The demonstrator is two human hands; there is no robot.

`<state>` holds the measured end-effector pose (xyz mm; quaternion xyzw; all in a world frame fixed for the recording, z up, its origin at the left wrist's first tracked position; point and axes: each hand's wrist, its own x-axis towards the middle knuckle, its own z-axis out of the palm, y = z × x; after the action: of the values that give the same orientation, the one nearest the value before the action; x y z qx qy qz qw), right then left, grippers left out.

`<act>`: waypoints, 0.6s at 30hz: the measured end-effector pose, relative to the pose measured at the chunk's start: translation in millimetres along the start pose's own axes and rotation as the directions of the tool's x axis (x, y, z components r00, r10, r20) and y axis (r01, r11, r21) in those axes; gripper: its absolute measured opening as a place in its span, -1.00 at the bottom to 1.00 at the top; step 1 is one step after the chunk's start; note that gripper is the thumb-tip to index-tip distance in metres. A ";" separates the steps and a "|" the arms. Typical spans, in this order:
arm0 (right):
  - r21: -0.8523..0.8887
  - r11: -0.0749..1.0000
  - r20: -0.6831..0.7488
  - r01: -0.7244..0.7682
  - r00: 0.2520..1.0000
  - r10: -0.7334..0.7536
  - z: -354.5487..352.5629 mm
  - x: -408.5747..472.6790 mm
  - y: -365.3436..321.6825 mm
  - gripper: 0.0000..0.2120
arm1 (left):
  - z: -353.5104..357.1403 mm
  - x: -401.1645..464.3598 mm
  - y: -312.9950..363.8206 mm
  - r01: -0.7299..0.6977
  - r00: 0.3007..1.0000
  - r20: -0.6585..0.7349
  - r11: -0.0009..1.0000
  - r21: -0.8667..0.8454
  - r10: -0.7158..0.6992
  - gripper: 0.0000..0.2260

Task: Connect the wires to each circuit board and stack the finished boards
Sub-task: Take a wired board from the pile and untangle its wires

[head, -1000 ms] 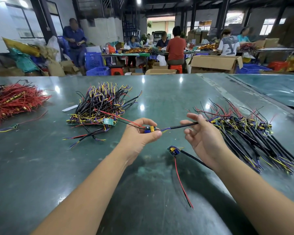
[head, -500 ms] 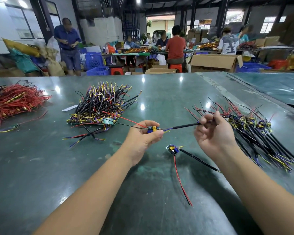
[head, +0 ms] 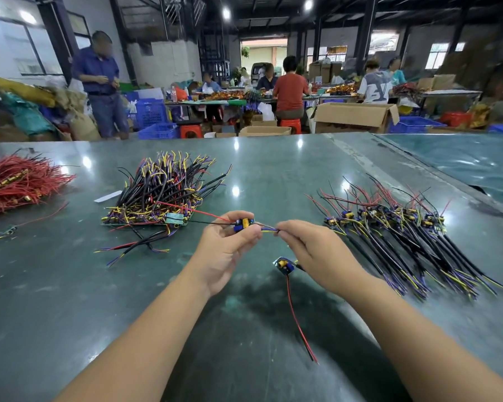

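My left hand grips a small circuit board with blue and yellow parts above the middle of the table. A red wire and a black wire trail from it to the left. My right hand pinches the thin purple and yellow wires that come out of the board's right side. Another small board with a red and black lead lies on the table below my right hand. A pile of wired boards lies to the right, and a heap of boards with black cables to the left.
A bundle of red wires lies at the far left of the green table. A small white strip lies beside the left heap. Beyond the table's far edge, people work at benches among cardboard boxes and blue crates.
My right hand has slid left along the black cable, from the pile on the right to the thin wires close to the board. My left hand has kept the board.
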<state>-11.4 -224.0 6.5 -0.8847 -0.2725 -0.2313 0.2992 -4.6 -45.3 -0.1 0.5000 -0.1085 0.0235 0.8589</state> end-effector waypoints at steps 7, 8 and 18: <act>-0.004 0.996 -0.336 -0.092 0.938 0.085 -15.7 2.4 11.5 -0.86 | 3.7 -2.1 7.2 0.120 0.992 0.039 0.992 -0.048 -0.118 -0.46; -0.010 0.988 -0.429 -0.154 0.893 0.135 -21.4 3.5 18.0 -0.88 | 3.2 -2.3 7.8 0.130 0.991 0.033 0.991 -0.035 -0.129 -0.44; -0.168 0.491 -0.526 -0.855 0.499 0.689 -82.6 -17.6 113.3 -0.79 | -6.3 2.2 5.9 0.115 0.991 -0.069 0.993 0.006 -0.115 -0.59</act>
<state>25.5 -360.4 9.8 -0.8850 0.2853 -0.2898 0.2270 -2.3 -37.1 2.4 0.5087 -0.0497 -0.0084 0.8595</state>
